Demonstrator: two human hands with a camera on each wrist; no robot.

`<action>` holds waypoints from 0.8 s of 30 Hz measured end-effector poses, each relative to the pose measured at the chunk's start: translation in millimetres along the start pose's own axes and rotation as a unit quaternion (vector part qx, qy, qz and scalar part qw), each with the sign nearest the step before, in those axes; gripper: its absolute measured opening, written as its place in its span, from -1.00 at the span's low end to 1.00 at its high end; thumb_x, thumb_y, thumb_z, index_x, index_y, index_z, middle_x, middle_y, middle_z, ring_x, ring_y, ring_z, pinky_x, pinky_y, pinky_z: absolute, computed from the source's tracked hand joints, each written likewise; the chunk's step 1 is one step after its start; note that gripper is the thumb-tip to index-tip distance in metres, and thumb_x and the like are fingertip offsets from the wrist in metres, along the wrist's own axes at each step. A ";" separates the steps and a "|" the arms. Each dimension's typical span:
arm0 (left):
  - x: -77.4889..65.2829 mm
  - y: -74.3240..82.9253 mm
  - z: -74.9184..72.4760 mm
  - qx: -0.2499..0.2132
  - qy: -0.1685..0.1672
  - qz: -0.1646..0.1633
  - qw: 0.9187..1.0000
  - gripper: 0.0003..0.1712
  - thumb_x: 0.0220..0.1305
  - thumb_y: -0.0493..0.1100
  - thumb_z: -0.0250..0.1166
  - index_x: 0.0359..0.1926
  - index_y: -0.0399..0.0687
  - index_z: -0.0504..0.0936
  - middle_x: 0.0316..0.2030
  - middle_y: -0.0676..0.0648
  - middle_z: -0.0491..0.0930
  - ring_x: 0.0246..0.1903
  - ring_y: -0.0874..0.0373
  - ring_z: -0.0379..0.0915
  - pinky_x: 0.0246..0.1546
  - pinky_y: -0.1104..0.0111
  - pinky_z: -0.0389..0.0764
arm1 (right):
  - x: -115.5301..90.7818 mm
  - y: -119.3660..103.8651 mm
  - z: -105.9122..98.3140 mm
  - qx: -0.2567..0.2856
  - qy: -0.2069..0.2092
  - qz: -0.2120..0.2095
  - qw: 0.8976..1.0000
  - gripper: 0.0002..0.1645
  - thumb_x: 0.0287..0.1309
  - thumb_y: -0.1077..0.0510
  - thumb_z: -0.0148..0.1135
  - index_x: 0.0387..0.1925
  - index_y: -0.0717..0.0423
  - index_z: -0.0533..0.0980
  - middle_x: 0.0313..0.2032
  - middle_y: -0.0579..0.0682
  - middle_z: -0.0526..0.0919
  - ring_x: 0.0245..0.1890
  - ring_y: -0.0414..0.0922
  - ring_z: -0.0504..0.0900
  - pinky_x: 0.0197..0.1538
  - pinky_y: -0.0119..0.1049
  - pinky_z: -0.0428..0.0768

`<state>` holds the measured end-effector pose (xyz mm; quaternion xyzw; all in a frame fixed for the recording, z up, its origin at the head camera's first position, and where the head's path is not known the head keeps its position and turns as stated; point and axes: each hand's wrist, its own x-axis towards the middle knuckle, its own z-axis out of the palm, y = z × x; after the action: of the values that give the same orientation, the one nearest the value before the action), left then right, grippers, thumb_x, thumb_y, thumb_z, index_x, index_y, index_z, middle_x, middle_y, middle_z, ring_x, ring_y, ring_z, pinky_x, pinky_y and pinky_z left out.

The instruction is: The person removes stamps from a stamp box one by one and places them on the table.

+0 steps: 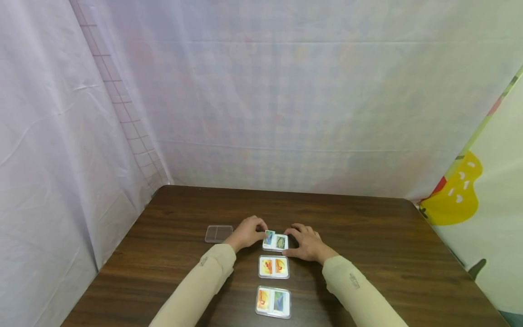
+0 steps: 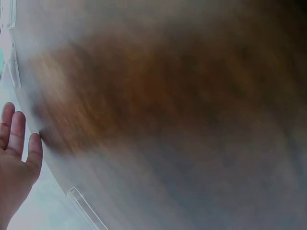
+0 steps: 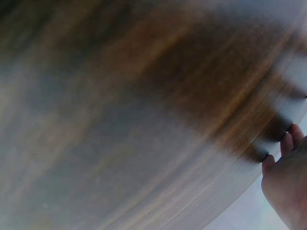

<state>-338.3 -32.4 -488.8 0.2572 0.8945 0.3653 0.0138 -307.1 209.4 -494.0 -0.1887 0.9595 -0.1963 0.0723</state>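
A flat rectangular case (image 1: 267,248) lies farthest of three in a column, with two small pictures side by side in it. Its left picture card (image 1: 269,237) is bluish and sits askew, rising past the case's far edge. My left hand (image 1: 248,232) pinches that card at its left side with thumb and forefinger. From the right, my right hand (image 1: 307,243) holds the case, thumb at the near corner and forefinger at the far corner. Both wrist views show only fingers, the left hand (image 2: 19,158) and right hand (image 3: 283,177), low against the table.
Left of my left hand lies a clear two-section plastic case (image 1: 216,233). Nearer me are a case with two orange pictures (image 1: 273,266) and another with an orange and a blue-green picture (image 1: 273,301). The brown table (image 1: 367,227) meets white curtains (image 1: 310,113) behind.
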 end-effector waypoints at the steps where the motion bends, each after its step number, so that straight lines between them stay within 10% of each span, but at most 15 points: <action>1: -0.1 -0.1 -0.1 -0.005 0.000 -0.005 1.000 -0.90 0.21 -0.23 0.40 -0.27 -0.13 0.65 -0.29 0.00 0.50 -0.20 0.11 0.46 -0.08 0.22 0.50 | 0.0 -0.1 -0.1 0.000 -0.001 0.001 1.000 -0.23 0.14 -0.33 0.30 0.28 -0.08 0.40 0.43 0.24 0.16 0.39 0.30 0.11 0.32 0.33 0.04; 24: -3.1 2.0 -12.5 -0.083 0.011 -0.019 0.996 -0.91 0.25 -0.21 0.36 -0.31 -0.16 0.67 -0.32 0.00 0.56 -0.27 0.17 0.45 -0.17 0.28 0.50 | -0.1 -0.3 0.2 -0.004 0.004 -0.005 1.000 -0.23 0.12 -0.34 0.31 0.26 -0.07 0.42 0.41 0.25 0.18 0.37 0.32 0.14 0.30 0.34 0.07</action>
<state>-337.4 -40.7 -478.8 0.2344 0.8657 0.4411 0.0323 -307.0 209.2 -494.1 -0.1933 0.9596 -0.1932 0.0669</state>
